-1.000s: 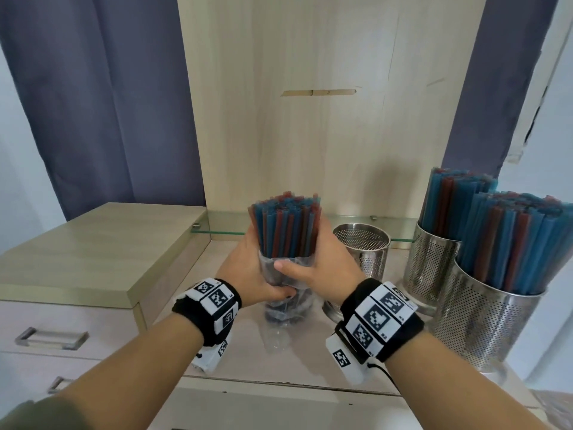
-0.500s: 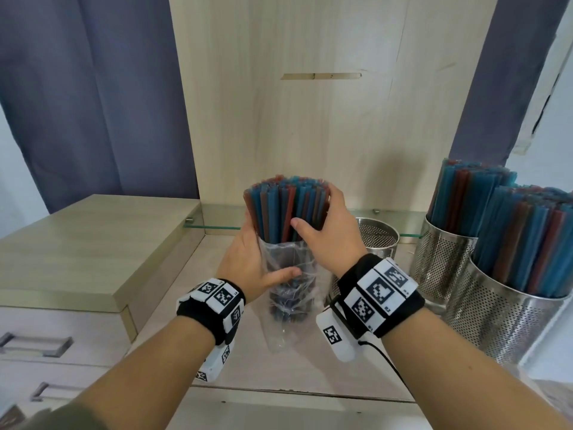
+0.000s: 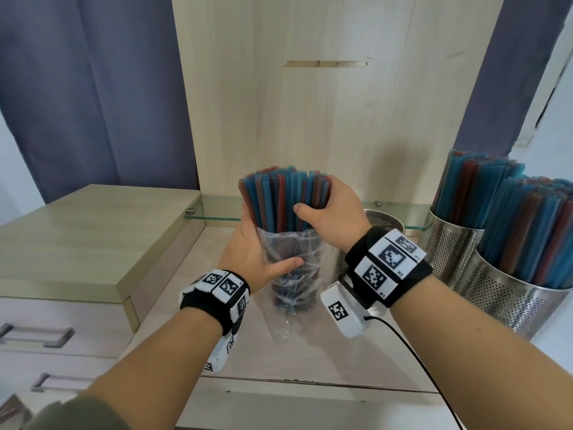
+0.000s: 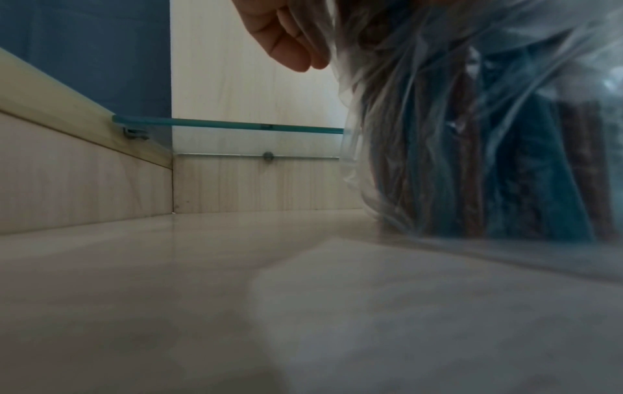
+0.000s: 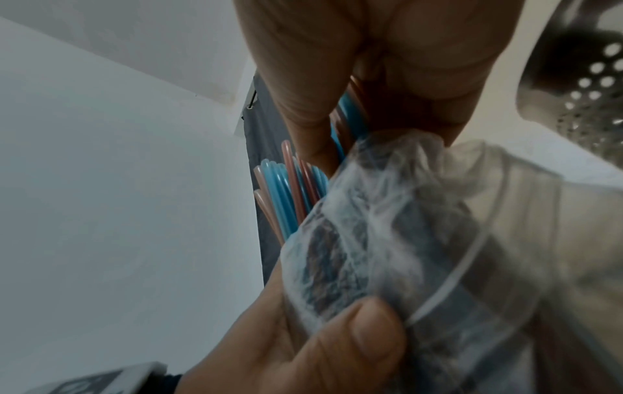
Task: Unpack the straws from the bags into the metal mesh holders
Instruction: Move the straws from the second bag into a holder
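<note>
Your right hand [image 3: 333,212] is wrapped around the upper half of the straws [image 3: 283,197], thumb in front, fingers curled behind. The bundle stands upright at centre frame, its long axis near vertical, and the lower half sits inside the clear bag [image 3: 291,274]. Your left hand [image 3: 254,259] grips that bag lower down, thumb pressed across the plastic. The empty holder [image 3: 384,221] sits just right of the bundle, behind your right wrist, so the right hand is nearer. Two full holders [image 3: 449,243] stand at the right edge. I'd lift straight up, then carry rightward.
</note>
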Tool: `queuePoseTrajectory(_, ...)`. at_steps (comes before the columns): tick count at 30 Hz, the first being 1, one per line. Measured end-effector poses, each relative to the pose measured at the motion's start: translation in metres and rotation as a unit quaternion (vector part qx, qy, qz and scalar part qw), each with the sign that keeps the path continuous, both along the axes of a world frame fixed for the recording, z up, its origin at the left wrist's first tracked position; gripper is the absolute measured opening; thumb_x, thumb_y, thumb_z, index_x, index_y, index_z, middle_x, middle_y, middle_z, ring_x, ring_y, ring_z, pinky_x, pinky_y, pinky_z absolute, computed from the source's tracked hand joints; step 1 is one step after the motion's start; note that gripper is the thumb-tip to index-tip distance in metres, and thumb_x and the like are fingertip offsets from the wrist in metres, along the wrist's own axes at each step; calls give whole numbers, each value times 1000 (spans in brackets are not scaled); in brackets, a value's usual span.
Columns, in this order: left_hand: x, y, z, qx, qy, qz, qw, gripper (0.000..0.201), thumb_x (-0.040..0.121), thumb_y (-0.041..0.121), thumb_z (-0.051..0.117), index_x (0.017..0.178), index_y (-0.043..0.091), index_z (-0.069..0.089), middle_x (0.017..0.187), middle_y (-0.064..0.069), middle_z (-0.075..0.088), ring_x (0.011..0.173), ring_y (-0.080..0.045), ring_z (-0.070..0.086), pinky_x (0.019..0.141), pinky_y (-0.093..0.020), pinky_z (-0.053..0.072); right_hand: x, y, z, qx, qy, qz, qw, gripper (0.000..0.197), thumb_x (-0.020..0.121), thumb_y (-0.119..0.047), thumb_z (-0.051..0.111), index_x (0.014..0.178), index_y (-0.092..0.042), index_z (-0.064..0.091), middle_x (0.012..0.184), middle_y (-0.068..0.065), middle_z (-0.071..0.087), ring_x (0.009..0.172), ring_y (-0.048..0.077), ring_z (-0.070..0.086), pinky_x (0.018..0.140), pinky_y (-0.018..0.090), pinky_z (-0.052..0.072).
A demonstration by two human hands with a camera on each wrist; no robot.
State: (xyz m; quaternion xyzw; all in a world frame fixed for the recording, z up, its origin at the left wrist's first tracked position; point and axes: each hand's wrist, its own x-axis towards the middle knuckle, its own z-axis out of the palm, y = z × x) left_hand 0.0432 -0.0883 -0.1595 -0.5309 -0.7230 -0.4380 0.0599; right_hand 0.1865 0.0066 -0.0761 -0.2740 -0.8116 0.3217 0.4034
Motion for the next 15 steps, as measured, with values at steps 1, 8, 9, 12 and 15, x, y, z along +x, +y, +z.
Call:
queuePoseTrajectory(1, -1, 0, 0, 4, 0, -1, 1000, 134, 54, 66, 81, 151, 11, 8, 141, -4, 43, 128, -17, 44, 107, -27, 37, -1, 0, 1, -2, 1, 1, 1000, 33, 82, -22, 76, 109, -19, 58, 91, -10, 64, 79, 1, 60, 61, 4, 44)
queuePoseTrajectory(8, 3, 0, 1, 0, 4, 1, 1000, 132, 57, 58, 85, 152, 11, 7, 140, -2, 44, 127, -17, 45, 102, -21, 33, -5, -6, -1, -39, 34, 20, 998, 18, 78, -9, 70, 96, -8, 67, 80, 2, 70, 70, 15, 65, 64, 26, 54)
queuePoseTrajectory(9, 3, 0, 0, 0, 6, 2, 1000, 132, 56, 59, 84, 152, 11, 7, 140, -3, 44, 127, -17, 45, 101, -22, 33, -5, -6, -2, -46, 37, 25, 998, 16, 79, -9, 70, 95, -7, 67, 78, 3, 69, 67, 13, 63, 62, 26, 52)
queuePoseTrajectory(12, 2, 0, 1, 12, 5, -7, 1000, 132, 56, 60, 84, 152, 12, 7, 140, 0, 43, 127, -15, 44, 103, -22, 33, -4, -8, -2, -55, 49, 34, 997, 13, 81, -7, 68, 94, -5, 68, 77, 7, 69, 65, 10, 61, 59, 21, 52)
queuePoseTrajectory(15, 2, 1, 1, 10, 7, -10, 1000, 133, 56, 61, 83, 152, 12, 6, 142, -1, 43, 128, -14, 43, 104, -21, 32, -4, -8, -3, -70, 63, 36, 995, 17, 82, -5, 68, 99, -6, 65, 80, 1, 67, 67, 6, 62, 59, 16, 50)
